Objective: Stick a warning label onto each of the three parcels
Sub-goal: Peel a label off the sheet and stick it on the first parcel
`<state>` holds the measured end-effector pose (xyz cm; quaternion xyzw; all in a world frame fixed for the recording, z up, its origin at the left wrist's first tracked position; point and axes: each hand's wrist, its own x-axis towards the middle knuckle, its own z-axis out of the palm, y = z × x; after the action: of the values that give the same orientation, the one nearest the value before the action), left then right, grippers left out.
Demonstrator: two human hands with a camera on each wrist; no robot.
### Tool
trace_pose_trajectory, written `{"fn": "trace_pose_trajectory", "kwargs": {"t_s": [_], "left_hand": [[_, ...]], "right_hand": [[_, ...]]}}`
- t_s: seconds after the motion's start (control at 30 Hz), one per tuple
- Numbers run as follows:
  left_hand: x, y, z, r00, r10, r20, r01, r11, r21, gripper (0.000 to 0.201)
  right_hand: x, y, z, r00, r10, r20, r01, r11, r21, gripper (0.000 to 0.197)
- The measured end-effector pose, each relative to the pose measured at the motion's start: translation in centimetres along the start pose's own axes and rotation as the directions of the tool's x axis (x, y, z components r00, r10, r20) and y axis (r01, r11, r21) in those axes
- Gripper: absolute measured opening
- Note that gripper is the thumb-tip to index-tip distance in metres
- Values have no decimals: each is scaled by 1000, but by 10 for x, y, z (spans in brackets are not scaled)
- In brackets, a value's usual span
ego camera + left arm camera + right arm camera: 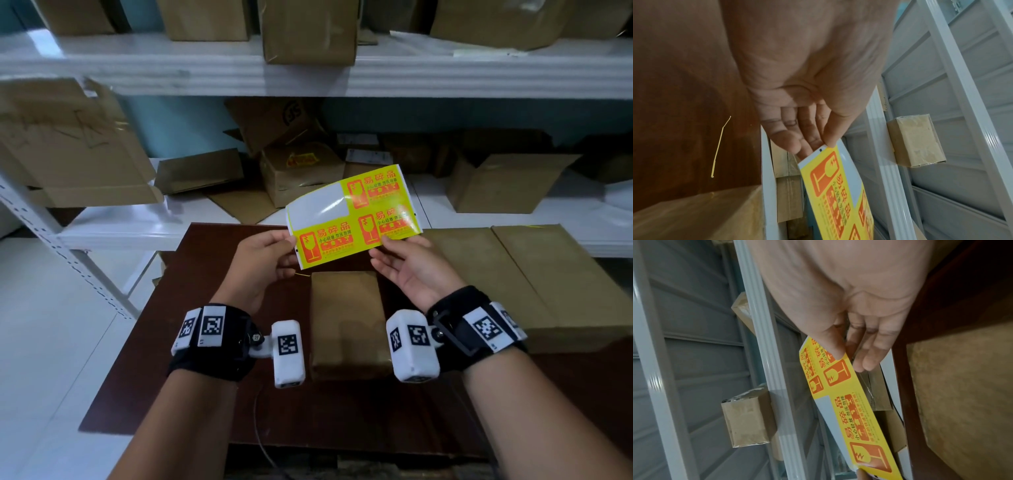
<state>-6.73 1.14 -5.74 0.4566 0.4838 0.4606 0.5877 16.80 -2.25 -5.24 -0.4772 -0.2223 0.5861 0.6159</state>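
Observation:
Both hands hold a yellow sheet of warning labels [352,217] up over the dark brown table [212,342]. One label place at its upper left is bare white backing; three orange-and-yellow labels are on it. My left hand [270,255] pinches the sheet's lower left corner [828,155]. My right hand [400,257] pinches the lower right edge [838,369] between thumb and fingers. A small brown parcel [347,322] lies on the table below the sheet. Two larger flat parcels [479,274] [561,274] lie to the right.
White metal shelves [308,72] rise behind the table, crowded with cardboard boxes [301,174]. One box on the lower shelf bears a yellow label [302,159]. A thin yellow strip [720,146] lies on the table near my left hand. White floor [51,342] is at the left.

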Motion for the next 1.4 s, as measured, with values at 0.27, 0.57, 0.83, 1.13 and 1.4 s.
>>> {"fn": "trace_pose_trajectory", "kwargs": {"t_s": [0.27, 0.57, 0.83, 1.13, 1.4], "left_hand": [[2, -2, -1, 1000, -11, -12, 9, 993, -119, 6], [2, -4, 5, 998, -7, 63, 16, 988, -154, 8], [-7, 0, 17, 988, -7, 156, 21, 996, -84, 6], [-14, 4, 30, 968, -7, 252, 8, 1000, -3, 16], [-14, 3, 32, 972, -13, 236, 8, 1000, 23, 6]], "right_hand": [[4, -3, 2, 1000, 13, -24, -8, 987, 162, 7], [-6, -15, 16, 973, -226, 46, 224, 879, -420, 19], [-12, -6, 28, 846, -360, 393, 524, 420, -741, 14], [-16, -3, 33, 858, -330, 395, 503, 377, -778, 8], [-19, -3, 32, 858, -326, 397, 499, 344, -795, 8]]}}
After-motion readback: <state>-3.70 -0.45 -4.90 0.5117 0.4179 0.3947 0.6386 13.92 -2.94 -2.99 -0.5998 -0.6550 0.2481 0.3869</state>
